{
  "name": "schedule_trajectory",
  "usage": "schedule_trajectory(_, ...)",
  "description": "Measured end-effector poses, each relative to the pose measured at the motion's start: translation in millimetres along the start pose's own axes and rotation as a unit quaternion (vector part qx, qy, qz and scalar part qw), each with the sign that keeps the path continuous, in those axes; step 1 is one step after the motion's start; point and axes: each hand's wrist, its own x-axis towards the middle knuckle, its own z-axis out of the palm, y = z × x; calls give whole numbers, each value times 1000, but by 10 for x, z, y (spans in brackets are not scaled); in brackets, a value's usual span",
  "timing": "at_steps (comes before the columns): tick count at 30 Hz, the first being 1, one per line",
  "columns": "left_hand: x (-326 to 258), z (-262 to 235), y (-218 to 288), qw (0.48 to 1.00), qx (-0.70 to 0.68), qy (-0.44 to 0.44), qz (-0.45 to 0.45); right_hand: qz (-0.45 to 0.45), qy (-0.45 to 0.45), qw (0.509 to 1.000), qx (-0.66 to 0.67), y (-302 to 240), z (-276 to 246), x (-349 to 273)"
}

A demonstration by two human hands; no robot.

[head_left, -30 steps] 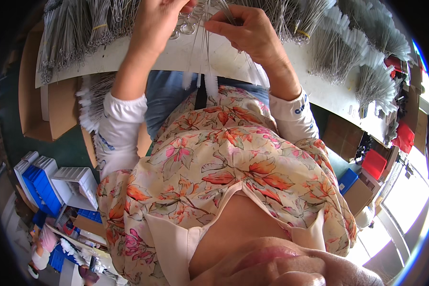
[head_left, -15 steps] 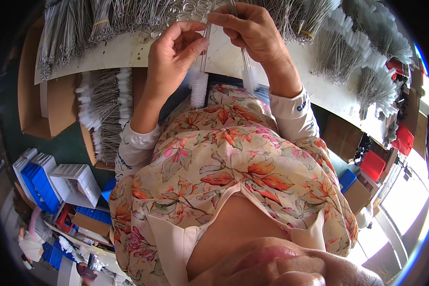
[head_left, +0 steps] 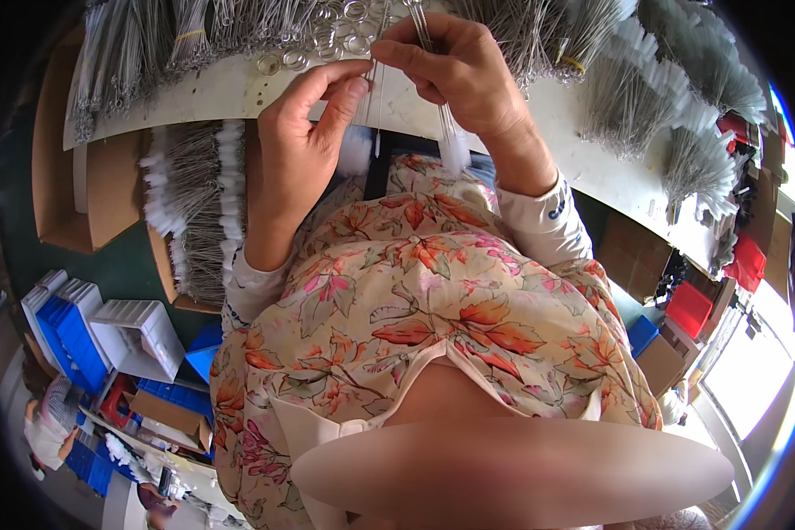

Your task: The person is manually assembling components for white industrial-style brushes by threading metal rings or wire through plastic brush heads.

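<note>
In the head view, my right hand [head_left: 459,75], just past twelve o'clock, is curled closed around a few thin wire brushes [head_left: 454,148]; their wires run through my grip and their white bristles hang below it, toward six. My right thumb and forefinger also come together at a wire on my left side.

My left hand [head_left: 302,146], near eleven o'clock, has its thumb and forefinger bent close together beside the wires of another brush [head_left: 355,150], whose white bristles hang over my lap. The wires are too fine and blurred there for me to tell whether those two fingers pinch them or only sit beside them.

Ahead at twelve, metal rings [head_left: 327,37] lie spread on the white table [head_left: 212,93]. Wire bundles [head_left: 132,66] fill its edge toward eleven, and brush piles [head_left: 632,97] lie toward one and two. Toward ten stands a cardboard box [head_left: 110,199], with more stacked brushes [head_left: 190,208] beside it. A white crate [head_left: 141,340] sits toward eight.
</note>
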Motion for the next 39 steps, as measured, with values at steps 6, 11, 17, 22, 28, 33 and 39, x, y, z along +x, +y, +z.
schedule_trajectory(6, -35, 24, -91, 975, -201, -46, -83, -134, 38, 982, -130, 62, 50, -35)
schedule_trajectory(11, -46, 47, -112, 967, -222, -59, -109, -143, 68, 965, -211, 20, 84, -80)
schedule_trajectory(17, -42, 138, -125, 969, -220, -18, -110, -213, 91, 927, -294, 81, 58, -65)
schedule_trajectory(22, -68, 178, -195, 971, -197, 29, -134, -282, 119, 896, -320, 262, 78, 18)
schedule_trajectory(28, -138, 148, -233, 983, -164, 68, -44, -215, 128, 911, -327, 235, 201, -18)
schedule_trajectory(33, -516, -618, 290, 982, 112, 111, 107, -421, -75, 795, -431, -277, 634, -317)
schedule_trajectory(39, -758, -1052, 473, 997, -10, -35, -61, -419, -294, 812, -281, -198, 1169, -395)
